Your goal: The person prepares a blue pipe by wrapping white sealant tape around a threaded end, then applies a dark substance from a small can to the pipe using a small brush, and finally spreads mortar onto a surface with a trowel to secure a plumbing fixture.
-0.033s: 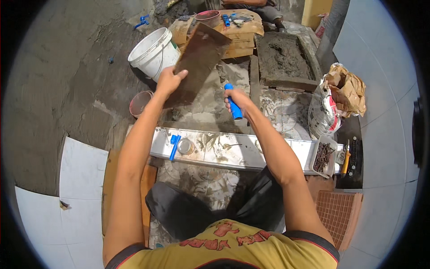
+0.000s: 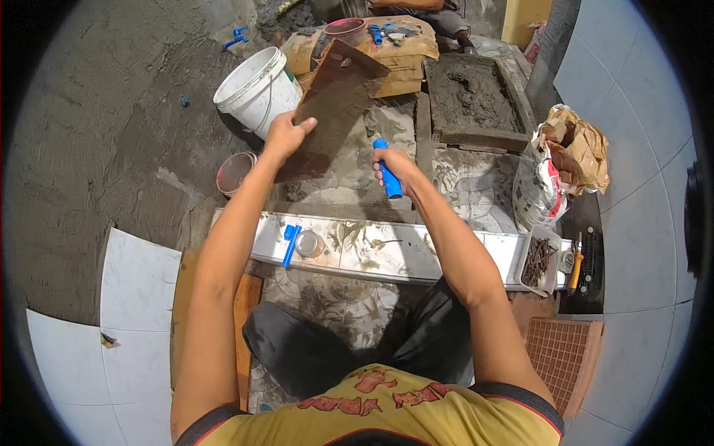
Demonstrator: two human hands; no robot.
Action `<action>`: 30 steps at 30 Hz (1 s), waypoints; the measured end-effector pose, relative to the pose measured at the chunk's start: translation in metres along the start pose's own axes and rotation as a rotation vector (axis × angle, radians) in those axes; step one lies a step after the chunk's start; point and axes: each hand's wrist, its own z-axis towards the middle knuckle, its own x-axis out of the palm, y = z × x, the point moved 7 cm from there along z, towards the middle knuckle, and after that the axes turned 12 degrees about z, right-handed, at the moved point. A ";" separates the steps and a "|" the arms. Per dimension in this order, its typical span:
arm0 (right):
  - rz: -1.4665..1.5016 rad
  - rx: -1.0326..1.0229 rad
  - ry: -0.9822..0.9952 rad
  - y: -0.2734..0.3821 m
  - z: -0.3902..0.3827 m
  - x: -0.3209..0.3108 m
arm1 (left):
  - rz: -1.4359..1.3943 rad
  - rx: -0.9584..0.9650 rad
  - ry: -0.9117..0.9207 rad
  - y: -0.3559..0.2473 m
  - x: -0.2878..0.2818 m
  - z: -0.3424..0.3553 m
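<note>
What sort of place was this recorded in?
Probably a building or renovation site: a shallow rectangular trough holds a grey mortar-like mix, glossy white rectangular tiles border a rough grey cement-like surface, and the right hand grips a blue cylindrical handle.

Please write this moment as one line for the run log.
left hand: holding brown board | right hand: gripping blue handle | nearby: white bucket, mortar tray

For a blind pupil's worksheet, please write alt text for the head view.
A person's left hand holds a flat brown rectangular board; the right hand grips a blue cylindrical handle. Around them are a white plastic bucket, a rectangular grey trough of mortar and a white tiled ledge.
</note>
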 end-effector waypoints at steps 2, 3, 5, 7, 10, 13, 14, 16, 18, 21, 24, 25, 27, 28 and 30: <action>0.039 -0.010 0.020 0.005 -0.003 0.006 | -0.079 -0.002 0.016 -0.007 0.007 -0.002; 0.049 -0.013 0.015 0.005 -0.002 0.005 | -0.138 -0.027 -0.026 -0.011 0.008 -0.004; 0.119 -0.017 0.022 0.004 0.005 0.012 | -0.194 -0.053 -0.061 -0.013 0.010 -0.010; 0.163 -0.026 0.019 -0.002 0.017 0.008 | -0.004 0.104 -0.132 -0.025 0.011 -0.016; 0.174 -0.030 0.076 0.000 0.016 0.016 | 0.129 0.200 -0.102 -0.028 0.029 -0.030; 0.152 -0.017 0.087 -0.004 0.018 0.020 | 0.213 0.239 -0.081 -0.043 0.044 -0.039; 0.156 0.000 0.071 -0.005 0.020 0.021 | 0.276 0.263 -0.107 -0.050 0.046 -0.043; 0.190 -0.005 0.040 -0.005 0.021 0.023 | 0.360 0.322 -0.149 -0.059 0.053 -0.046; 0.221 -0.001 0.010 -0.008 0.020 0.025 | 0.373 0.300 -0.147 -0.061 0.056 -0.047; 0.212 -0.031 0.026 -0.005 0.014 0.033 | 0.346 0.237 -0.155 -0.057 0.059 -0.043; 0.275 0.015 0.045 -0.011 0.000 0.060 | 0.550 0.232 -0.222 -0.051 0.057 -0.031; 0.270 0.019 0.052 -0.014 0.002 0.060 | 0.552 0.224 -0.228 -0.044 0.050 -0.028; 0.129 0.026 0.136 -0.017 0.009 0.047 | 0.501 0.150 -0.230 -0.037 0.040 -0.018; 0.119 0.072 0.129 -0.022 0.012 0.044 | 0.480 0.145 -0.247 -0.029 0.033 -0.016; 0.158 0.047 0.142 -0.024 0.024 0.026 | 0.440 0.137 -0.249 -0.035 0.026 -0.020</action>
